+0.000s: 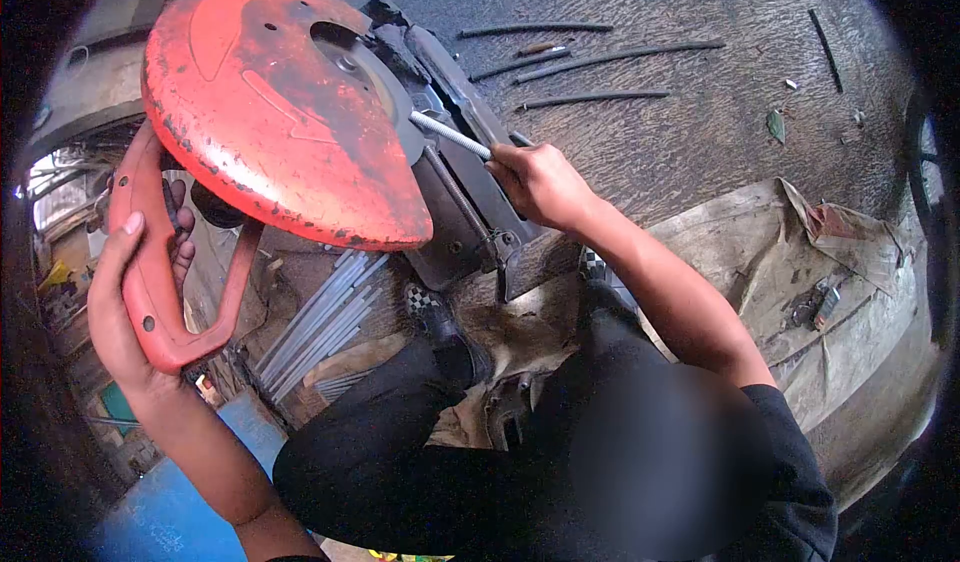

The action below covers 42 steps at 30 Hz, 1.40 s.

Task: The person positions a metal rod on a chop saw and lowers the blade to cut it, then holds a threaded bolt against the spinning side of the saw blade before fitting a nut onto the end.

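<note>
A chop saw with a scuffed red guard fills the upper left of the head view. My left hand is wrapped round its red loop handle, with fingertips showing on the inner side. Under the guard, part of the grey cutting disc shows. My right hand grips a light grey metal rod between thumb and fingers. The rod's far end lies right at the disc's edge, over the dark saw base.
Several thin dark rods lie scattered on the ground beyond the saw. A bundle of grey rods lies below the guard. Dirty sacking spreads at right, with a small lighter-like object on it. A blue surface is at lower left.
</note>
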Motion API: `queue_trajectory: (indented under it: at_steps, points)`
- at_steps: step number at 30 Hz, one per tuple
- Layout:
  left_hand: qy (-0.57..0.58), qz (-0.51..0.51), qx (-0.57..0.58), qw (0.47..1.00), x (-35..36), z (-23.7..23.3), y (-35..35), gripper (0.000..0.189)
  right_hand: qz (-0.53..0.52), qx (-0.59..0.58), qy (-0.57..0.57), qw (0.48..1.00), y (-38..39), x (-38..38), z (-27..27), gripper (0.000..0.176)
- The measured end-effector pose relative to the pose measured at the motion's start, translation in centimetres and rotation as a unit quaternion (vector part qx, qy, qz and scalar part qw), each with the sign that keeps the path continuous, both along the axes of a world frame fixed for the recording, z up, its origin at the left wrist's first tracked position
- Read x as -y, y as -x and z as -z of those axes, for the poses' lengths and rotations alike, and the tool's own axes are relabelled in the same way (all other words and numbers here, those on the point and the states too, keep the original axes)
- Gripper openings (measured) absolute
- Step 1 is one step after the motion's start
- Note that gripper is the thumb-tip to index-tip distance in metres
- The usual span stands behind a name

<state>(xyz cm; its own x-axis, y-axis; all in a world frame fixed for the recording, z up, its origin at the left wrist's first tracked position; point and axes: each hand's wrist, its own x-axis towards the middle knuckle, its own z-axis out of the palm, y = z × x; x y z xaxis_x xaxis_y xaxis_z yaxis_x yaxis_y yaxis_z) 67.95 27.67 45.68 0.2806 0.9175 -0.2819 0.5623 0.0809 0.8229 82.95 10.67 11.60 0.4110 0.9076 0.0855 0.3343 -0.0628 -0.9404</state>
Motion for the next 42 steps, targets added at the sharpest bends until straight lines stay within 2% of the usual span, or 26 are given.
queue_trajectory:
  at_steps: [3,6,11,12,14,15,17,18,19,21,25,28,30,32,35,37,42]
  points:
    - [-0.005,0.011,0.001,1.000,0.4,0.2,-0.4,0.048,0.004,0.035,-0.005,0.999,0.2,-0.1,0.3,0.013]
    - [-0.012,0.014,-0.002,1.000,0.4,0.2,-0.4,0.048,0.003,0.065,-0.019,0.998,0.4,0.1,0.5,0.018]
    - [-0.009,0.023,-0.004,1.000,0.7,0.3,-0.7,0.051,-0.003,0.121,0.022,0.992,0.0,0.6,-0.4,0.032]
    - [-0.005,0.011,0.032,0.999,1.1,0.6,-1.2,0.050,-0.003,0.121,0.022,0.992,-0.1,0.6,-0.7,0.032]
    - [-0.002,-0.001,0.067,0.998,1.3,0.7,-1.3,0.049,0.042,0.037,-0.045,0.997,-0.3,0.8,-1.5,0.023]
    - [-0.008,-0.003,0.057,0.998,1.2,0.7,-1.2,0.049,0.042,0.037,-0.044,0.997,-0.6,0.7,-1.8,0.023]
    - [-0.013,-0.006,0.047,0.999,0.5,0.5,-0.5,0.050,-0.003,-0.171,0.058,0.984,-1.4,0.4,-2.1,0.025]
    - [0.004,0.023,0.025,0.999,-0.4,0.3,0.3,0.050,-0.003,-0.171,0.058,0.984,-1.6,0.3,-1.6,0.025]
    - [0.020,0.051,0.004,0.998,-0.7,0.2,0.6,0.050,-0.044,-0.230,0.082,0.969,-1.9,0.1,-1.0,0.026]
    - [0.014,0.039,-0.003,0.999,-0.6,0.1,0.7,0.051,-0.106,-0.366,0.105,0.919,-2.0,0.1,-0.4,0.030]
    - [0.017,0.040,0.007,0.999,0.3,0.3,-0.1,0.051,-0.089,-0.358,0.084,0.926,-1.5,-0.1,-0.9,0.029]
    - [0.016,0.019,0.026,0.999,0.1,0.5,0.1,0.051,-0.119,-0.304,0.098,0.940,-0.9,-0.4,-0.3,0.029]
    - [0.014,0.018,0.020,1.000,0.2,0.4,0.1,0.051,-0.075,-0.198,0.071,0.975,-0.3,-0.3,-1.1,0.028]
    - [0.011,0.017,0.015,1.000,0.1,0.3,0.1,0.051,-0.063,-0.210,0.055,0.974,0.1,-0.1,-1.6,0.025]
    - [0.010,0.034,0.008,0.999,0.1,0.3,0.1,0.053,-0.043,-0.148,0.076,0.985,0.4,0.1,-1.7,0.021]
    - [-0.001,0.026,0.002,1.000,0.4,0.3,-0.1,0.054,-0.020,-0.103,0.019,0.994,0.7,0.3,-1.1,0.017]
    - [0.000,0.021,0.004,1.000,0.3,0.4,-0.1,0.055,-0.013,-0.074,0.007,0.997,0.8,0.4,-1.1,0.017]
